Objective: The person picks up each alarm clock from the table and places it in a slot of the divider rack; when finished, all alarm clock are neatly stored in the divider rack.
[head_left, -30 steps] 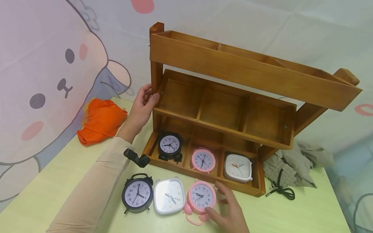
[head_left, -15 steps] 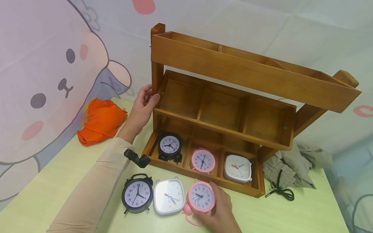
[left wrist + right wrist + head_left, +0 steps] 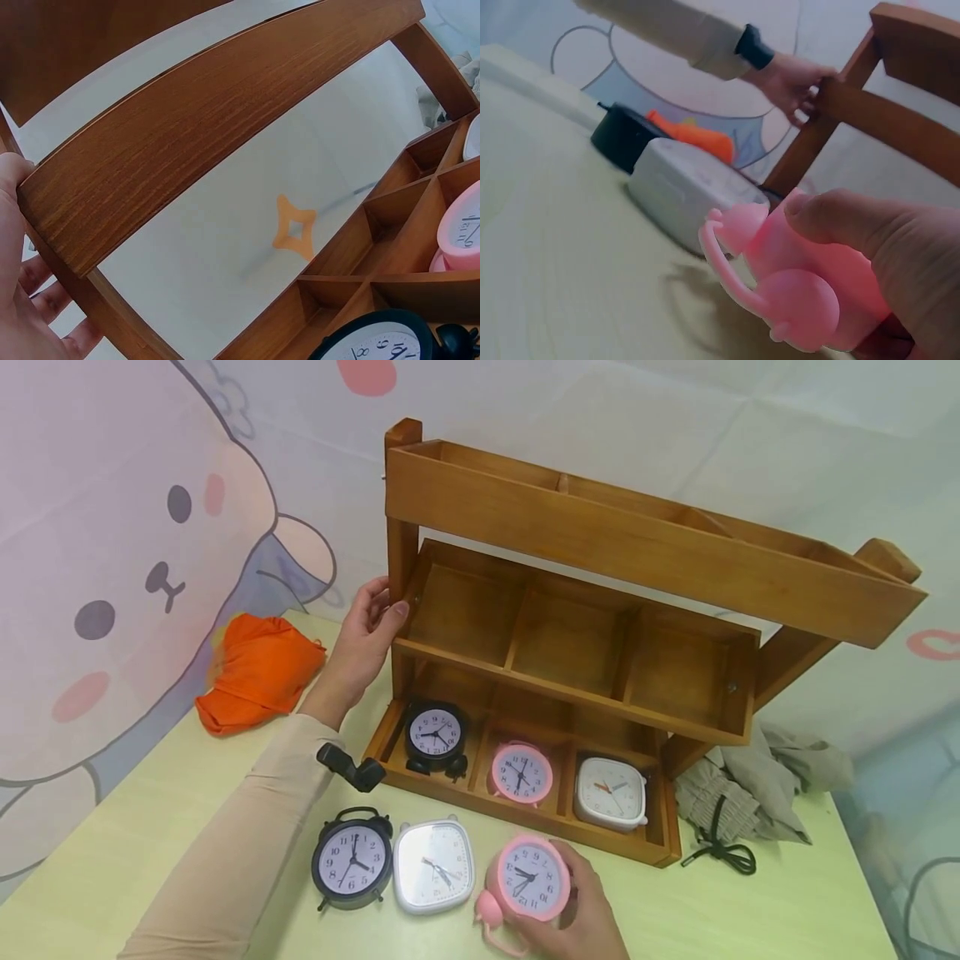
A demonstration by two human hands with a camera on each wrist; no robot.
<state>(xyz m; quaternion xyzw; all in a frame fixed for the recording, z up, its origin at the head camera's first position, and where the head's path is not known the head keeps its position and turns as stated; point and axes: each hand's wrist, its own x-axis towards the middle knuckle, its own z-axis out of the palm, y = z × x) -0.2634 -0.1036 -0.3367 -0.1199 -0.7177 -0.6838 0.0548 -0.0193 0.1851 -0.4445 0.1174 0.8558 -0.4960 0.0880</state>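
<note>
My right hand [image 3: 581,914] holds a pink twin-bell alarm clock [image 3: 534,878] by its sides, dial up and its numerals upside down. In the right wrist view the thumb lies along its pink case [image 3: 810,247], and a shadow falls on the table below the bells. My left hand [image 3: 362,631] grips the left side of a wooden shelf rack [image 3: 637,547], thumb over the end of the middle tier. Left of the held clock lie a white square clock [image 3: 433,866] and a black alarm clock [image 3: 352,862].
On the bottom tier sit another black clock [image 3: 435,733], a pink clock [image 3: 522,773] and a white clock [image 3: 611,792], one per compartment. An orange cloth [image 3: 262,672] lies left of the rack, and a grey cloth [image 3: 738,789] with a black cord lies at its right.
The fingers of my right hand have closed round the pink alarm clock, and it has shifted slightly right, away from the white clock. My left hand has stayed on the rack.
</note>
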